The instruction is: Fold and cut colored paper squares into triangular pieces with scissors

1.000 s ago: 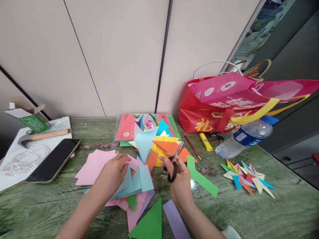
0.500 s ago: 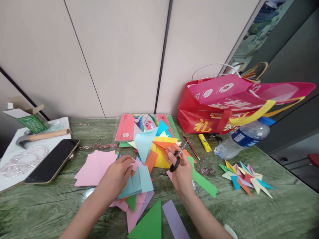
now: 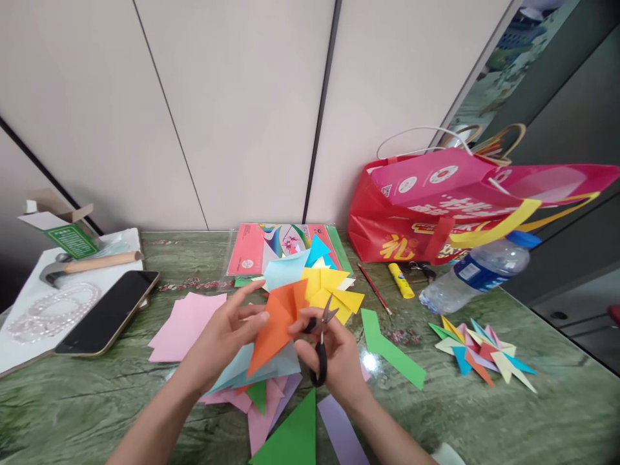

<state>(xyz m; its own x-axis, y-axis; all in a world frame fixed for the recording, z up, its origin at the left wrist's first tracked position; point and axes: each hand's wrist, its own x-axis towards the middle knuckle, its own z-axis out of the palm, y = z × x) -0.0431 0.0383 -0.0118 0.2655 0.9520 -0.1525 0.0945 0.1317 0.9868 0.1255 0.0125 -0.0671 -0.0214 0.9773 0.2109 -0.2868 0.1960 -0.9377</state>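
A folded orange paper (image 3: 275,326) is held up between my two hands over the pile. My left hand (image 3: 227,329) grips its left edge between thumb and fingers. On its right edge, the fingertips of my right hand (image 3: 334,355) touch the paper, while black-handled scissors (image 3: 320,355) hang on that same hand with the blades pointing up. Light blue paper (image 3: 232,371) lies beneath the orange piece, on top of pink and purple scraps. Folded yellow paper (image 3: 329,287) sits just beyond my right hand. A green triangle (image 3: 295,433) and a purple strip (image 3: 341,433) lie nearer to me.
Pink sheets (image 3: 186,326) and a phone (image 3: 106,313) are at left, near a hammer (image 3: 92,263). To the right are green strips (image 3: 392,352), a glue stick (image 3: 401,281), a pencil (image 3: 374,289), a bottle (image 3: 477,271), folded paper stars (image 3: 484,352) and a red bag (image 3: 411,219).
The orange paper has come up off the pile and toward me, now between both hands. My left hand has left the light blue paper. The scissors have turned more upright.
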